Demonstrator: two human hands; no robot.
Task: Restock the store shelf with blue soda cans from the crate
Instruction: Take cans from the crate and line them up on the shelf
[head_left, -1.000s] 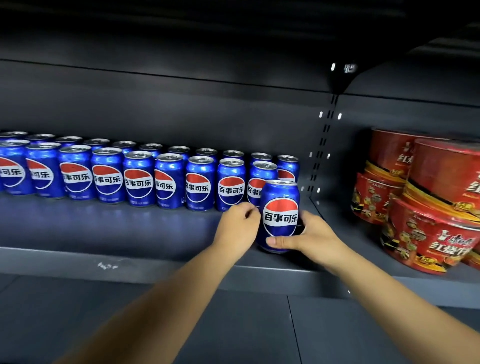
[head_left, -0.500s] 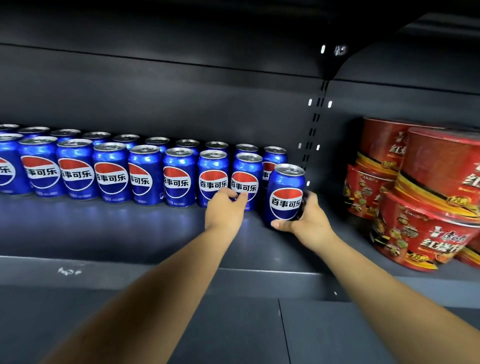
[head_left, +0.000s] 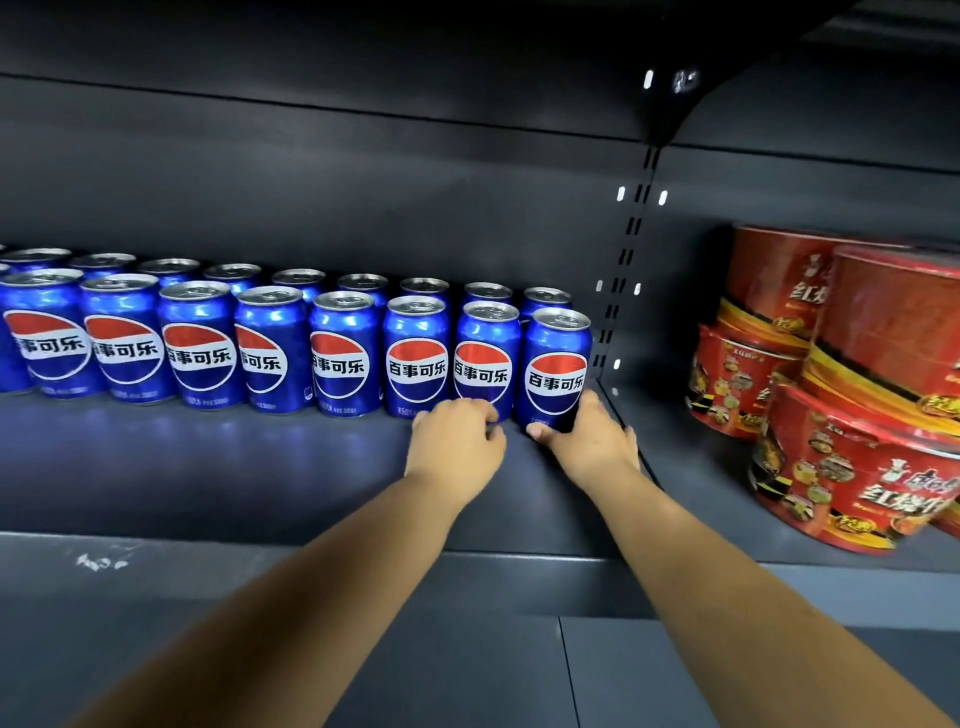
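Right hand (head_left: 592, 441) grips the base of a blue aluminium soda can (head_left: 555, 366), upright at the right end of the front can row (head_left: 270, 348) on the dark metal shelf (head_left: 208, 467). Left hand (head_left: 457, 441), fingers curled, touches the neighbouring can (head_left: 485, 358) just left of it.

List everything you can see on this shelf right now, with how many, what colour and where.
front-row cans: eight in view, blue with red-white-blue logo, left bay, upright side by side
end can: one of those eight, rightmost, by the slotted upright
back-row cans: about ten tops visible, blue, behind the front row
noodle bowls: at least four, red, stacked in the right bay
shelf: one, dark grey
slotted upright: one, black, between the bays
left hand: fingers at the second-last can's base
right hand: grips the end can's base
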